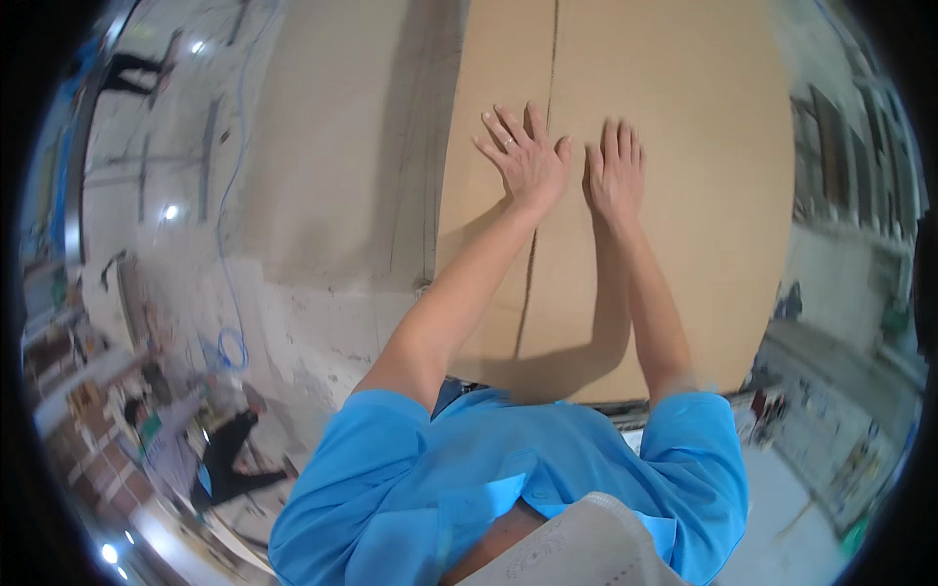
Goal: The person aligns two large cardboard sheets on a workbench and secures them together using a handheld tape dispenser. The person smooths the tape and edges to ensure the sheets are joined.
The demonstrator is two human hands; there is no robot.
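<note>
In front of me lies a large flat sheet of brown cardboard (703, 244), with a dark seam running lengthwise left of its middle. My left hand (532, 171) rests on it across the seam, palm down and fingers spread, a ring on one finger. To the right of the seam, my right hand (617, 181) lies flat on the cardboard, its fingers straight and close together. Neither hand holds anything. Both forearms reach forward from my blue sleeves, and the near edge of the sheet is close to my waist.
A grey-beige panel (327, 146) adjoins the cardboard on the left. Beyond it a blue hose (227, 225) trails over the floor. Another person (191, 444) is at the lower left. Long dark pieces (850, 156) are stacked at the right, above a cluttered bench (831, 420).
</note>
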